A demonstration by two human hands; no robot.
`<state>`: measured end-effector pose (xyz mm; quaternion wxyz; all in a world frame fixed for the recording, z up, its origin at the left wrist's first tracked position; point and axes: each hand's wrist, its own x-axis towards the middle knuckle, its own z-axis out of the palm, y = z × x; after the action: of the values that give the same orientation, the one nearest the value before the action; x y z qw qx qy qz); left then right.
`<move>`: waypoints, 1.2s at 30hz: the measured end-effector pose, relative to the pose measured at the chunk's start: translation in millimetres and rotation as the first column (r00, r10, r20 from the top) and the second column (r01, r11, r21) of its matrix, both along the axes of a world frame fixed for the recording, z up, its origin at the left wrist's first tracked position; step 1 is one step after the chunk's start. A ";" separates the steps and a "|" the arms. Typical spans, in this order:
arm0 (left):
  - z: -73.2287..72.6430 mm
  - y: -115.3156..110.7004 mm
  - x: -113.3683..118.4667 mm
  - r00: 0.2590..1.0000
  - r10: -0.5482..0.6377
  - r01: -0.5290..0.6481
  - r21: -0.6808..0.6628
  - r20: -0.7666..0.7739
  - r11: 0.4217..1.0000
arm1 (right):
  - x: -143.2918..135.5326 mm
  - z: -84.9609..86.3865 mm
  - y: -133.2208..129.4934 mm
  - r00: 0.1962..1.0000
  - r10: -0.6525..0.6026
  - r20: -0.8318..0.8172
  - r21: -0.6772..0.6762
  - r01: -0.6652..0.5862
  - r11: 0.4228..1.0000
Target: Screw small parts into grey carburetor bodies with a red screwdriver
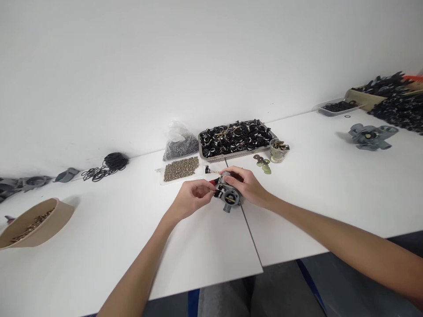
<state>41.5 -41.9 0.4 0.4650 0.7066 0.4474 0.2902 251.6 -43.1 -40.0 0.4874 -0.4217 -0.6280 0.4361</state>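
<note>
A grey metal carburetor-like body (227, 208) with a round bore sits between my hands near the seam of the white table. My right hand (246, 184) grips its top from the right. On its left side, the fingers of my left hand (194, 196) are pinched at a small black part (218, 193) against the body. A red-and-black object (214, 181) shows partly behind the fingers. Just beyond lies a small black piece with a thin metal stem (208, 170).
Behind are a metal tray of black parts (202, 155), brass-coloured pieces (181, 169), a plastic bag (178, 143), a cup (277, 154) and loose discs (263, 163). A beige bowl (62, 215) stands left, black rings (114, 163) behind it. Another grey body (372, 136) lies right.
</note>
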 end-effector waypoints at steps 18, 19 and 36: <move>-12.1 15.8 -15.1 0.955 -0.062 0.122 -0.194 0.291 0.973 | 0.3 -0.1 -1.1 1.000 0.005 0.002 0.013 -0.005 1.000; -13.8 16.2 -14.8 0.954 -0.057 0.122 -0.209 0.295 0.970 | 0.3 -0.2 -1.0 1.000 0.004 0.000 0.011 -0.004 1.000; -26.2 12.8 -7.0 0.930 -0.047 0.128 -0.202 0.364 0.971 | 1.7 -0.6 1.5 1.000 0.012 -0.006 -0.013 -0.012 1.000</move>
<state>34.5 -29.1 -25.8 0.6268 0.6053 0.3533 0.3405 253.3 -41.5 -40.6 0.4839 -0.4199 -0.6262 0.4442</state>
